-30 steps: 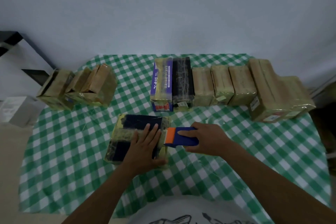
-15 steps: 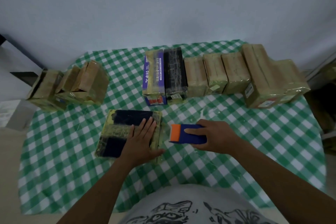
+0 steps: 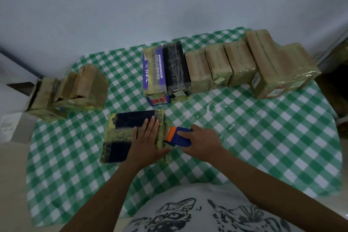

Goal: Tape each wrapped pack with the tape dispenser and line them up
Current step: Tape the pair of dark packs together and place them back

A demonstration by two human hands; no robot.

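Note:
A dark blue wrapped pack (image 3: 122,137) with yellowish tape bands lies flat on the green checked tablecloth (image 3: 244,137) in front of me. My left hand (image 3: 148,141) presses flat on the pack's right half, fingers spread. My right hand (image 3: 201,143) grips the blue tape dispenser (image 3: 180,136), whose orange end touches the pack's right edge. Behind, a row of wrapped packs (image 3: 216,68) stands side by side, from a purple one (image 3: 153,73) to large brown ones (image 3: 278,64) on the right.
A loose cluster of brown wrapped packs (image 3: 69,90) sits at the table's left rear corner. A white box (image 3: 13,128) stands off the table's left edge. A wall rises right behind the table.
The dispenser first drew a little away to the right, then came back left against the pack's right edge. My left hand stayed pressed on the pack.

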